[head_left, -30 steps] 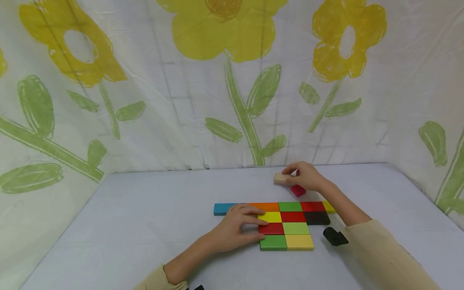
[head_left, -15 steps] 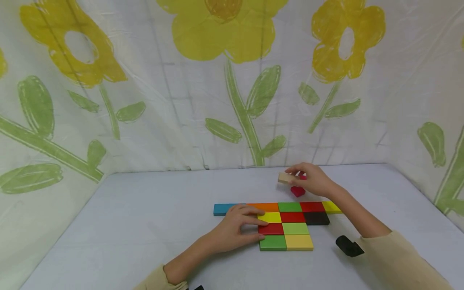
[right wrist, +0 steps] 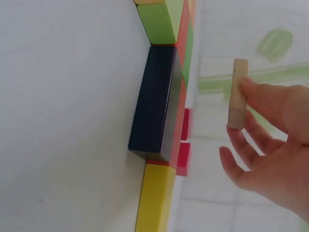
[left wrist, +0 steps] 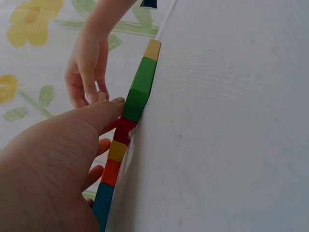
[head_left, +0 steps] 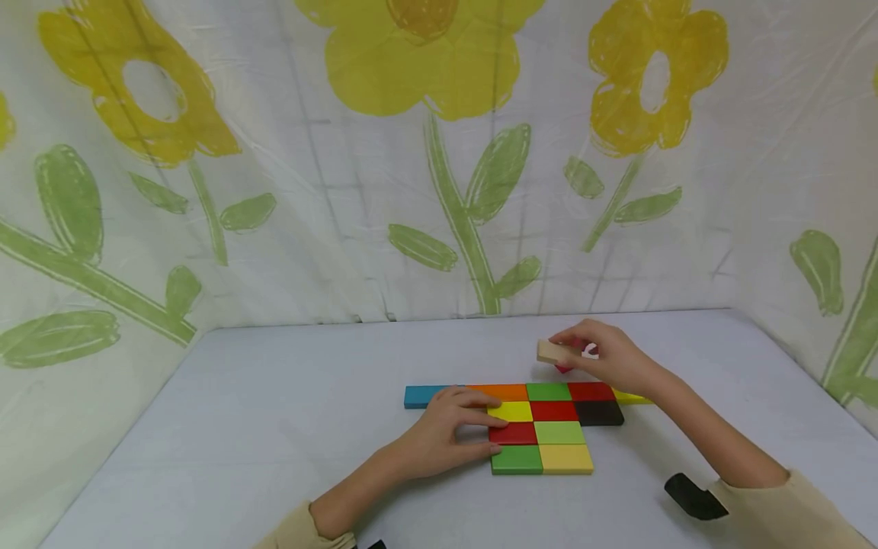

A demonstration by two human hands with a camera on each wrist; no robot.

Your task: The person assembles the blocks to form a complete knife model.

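Observation:
Thumb and fingers of my right hand (head_left: 613, 360) pinch a plain, unpainted wooden block (head_left: 549, 351). In the right wrist view this block (right wrist: 237, 94) is lifted off the table, beyond the black block (right wrist: 157, 101). Partly hidden behind the right hand lie red pieces (head_left: 564, 369). My left hand (head_left: 446, 436) rests along the left side of a flat layout of coloured blocks, its fingers fairly straight. Its fingertips touch the yellow block (head_left: 513, 412), the red block (head_left: 514, 434) and the green block (head_left: 517, 459). The blue block (head_left: 420, 396) is partly covered by that hand.
The layout's back row also has an orange block (head_left: 504, 392), a green block (head_left: 549, 391) and a red block (head_left: 591, 391). A pale yellow block (head_left: 565, 458) lies at its front right. Behind the white table (head_left: 288, 427) hangs a flower-printed cloth (head_left: 309, 252).
My right hand has moved toward me and to the right, carrying the wooden block from the back of the table nearer the layout. My left hand has stayed still.

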